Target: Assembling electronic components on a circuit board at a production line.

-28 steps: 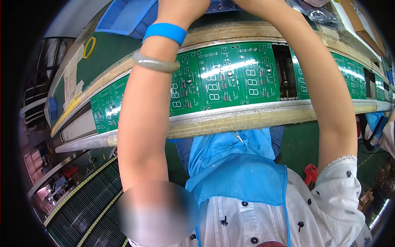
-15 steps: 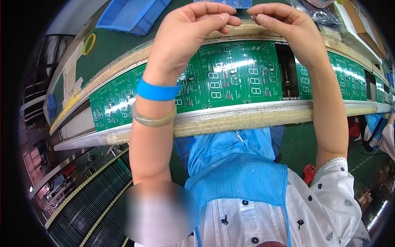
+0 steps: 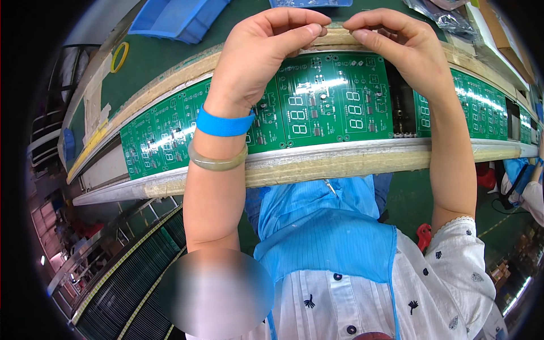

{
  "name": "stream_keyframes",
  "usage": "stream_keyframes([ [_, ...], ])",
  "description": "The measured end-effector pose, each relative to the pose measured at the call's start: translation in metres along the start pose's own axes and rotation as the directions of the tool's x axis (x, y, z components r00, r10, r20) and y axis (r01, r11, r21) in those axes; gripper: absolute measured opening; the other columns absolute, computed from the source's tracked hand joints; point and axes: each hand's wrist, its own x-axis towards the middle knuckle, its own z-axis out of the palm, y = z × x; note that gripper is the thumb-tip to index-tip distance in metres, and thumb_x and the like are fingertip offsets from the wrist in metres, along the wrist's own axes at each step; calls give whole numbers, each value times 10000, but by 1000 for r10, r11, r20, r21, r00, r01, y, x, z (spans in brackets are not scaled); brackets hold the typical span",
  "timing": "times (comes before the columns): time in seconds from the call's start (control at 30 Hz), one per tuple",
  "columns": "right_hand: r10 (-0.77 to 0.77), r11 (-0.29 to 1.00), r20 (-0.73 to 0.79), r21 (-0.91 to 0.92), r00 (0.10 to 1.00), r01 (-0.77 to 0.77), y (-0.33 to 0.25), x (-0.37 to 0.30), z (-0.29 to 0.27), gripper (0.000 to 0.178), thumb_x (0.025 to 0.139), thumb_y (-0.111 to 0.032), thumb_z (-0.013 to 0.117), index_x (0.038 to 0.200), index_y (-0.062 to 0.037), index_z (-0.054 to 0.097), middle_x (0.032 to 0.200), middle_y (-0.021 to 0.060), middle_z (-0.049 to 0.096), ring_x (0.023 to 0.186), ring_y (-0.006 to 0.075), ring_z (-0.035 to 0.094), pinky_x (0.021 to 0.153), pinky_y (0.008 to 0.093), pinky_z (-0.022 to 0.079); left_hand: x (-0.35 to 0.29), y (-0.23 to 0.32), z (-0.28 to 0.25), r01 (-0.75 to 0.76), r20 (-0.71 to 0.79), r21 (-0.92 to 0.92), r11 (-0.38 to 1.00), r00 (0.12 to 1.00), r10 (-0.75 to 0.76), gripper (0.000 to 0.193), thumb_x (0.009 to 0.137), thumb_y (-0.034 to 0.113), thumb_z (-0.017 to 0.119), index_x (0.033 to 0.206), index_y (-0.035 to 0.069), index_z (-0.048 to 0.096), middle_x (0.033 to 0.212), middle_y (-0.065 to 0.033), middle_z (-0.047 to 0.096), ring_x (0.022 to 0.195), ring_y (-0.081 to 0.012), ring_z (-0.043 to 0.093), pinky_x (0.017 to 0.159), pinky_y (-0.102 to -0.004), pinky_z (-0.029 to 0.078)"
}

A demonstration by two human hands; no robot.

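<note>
My left hand (image 3: pixel 269 48), with a blue wristband (image 3: pixel 224 122) and a pale bangle (image 3: pixel 218 160), is raised over the far rail of a board track, thumb and fingers pinched. Opposite it, my right hand (image 3: pixel 405 48) pinches too, its fingertips a short gap from the left ones. Whatever either pinch holds is too small or hidden to name. Below them a green circuit board (image 3: pixel 334 105) with white digit outlines and small parts lies in the track. Another green circuit board (image 3: pixel 158 136) sits to the left, partly covered by my left forearm.
A blue bin (image 3: pixel 178 20) stands at the far left, and a second blue tray (image 3: pixel 311 3) beyond my hands. A yellow ring (image 3: pixel 119 57) lies on the left. Further boards (image 3: pixel 479 105) run along the track to the right. A black slotted rack (image 3: pixel 127 283) stands at lower left.
Both hands have shifted slightly and stay fingertip to fingertip. A tiny piece visible at my right fingertips before no longer shows. The view has moved a little; the boards appear slightly further right.
</note>
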Motion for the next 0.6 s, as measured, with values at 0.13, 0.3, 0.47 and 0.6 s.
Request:
stream_keyframes([
  [0.13,10,993,-2,-119,1000,-11,-3,-3,3,191,938,-110,699,1113,-49,741,1027,17,720,980,100,654,900,259,518,-4,11,4,168,-51,-90,982,984,-173,213,935,35,691,1136,-34,704,1009,-70,733,887,-108,663,806,-213,525],
  [0.3,-131,952,14,-276,991,129,-11,-6,9,217,905,-73,700,1118,-61,739,950,27,705,953,123,662,887,274,523,-6,13,7,172,-73,-18,985,982,-173,200,929,36,701,1117,-31,715,991,-52,729,856,-93,649,791,-209,517],
  [0.47,-201,835,98,-503,975,223,-16,-5,12,281,805,-42,684,1079,-70,743,902,60,701,915,195,666,859,340,542,-6,14,11,163,-93,162,973,984,-150,176,931,34,692,1089,-41,712,955,-39,713,839,-79,629,750,-208,510],
  [0.6,-158,838,111,-511,981,193,-15,-4,15,289,780,-51,676,1058,-88,746,874,69,703,899,222,657,839,370,544,-6,9,12,98,-70,151,984,994,-88,166,931,32,688,1079,-41,710,946,-34,709,836,-75,625,737,-207,509],
])
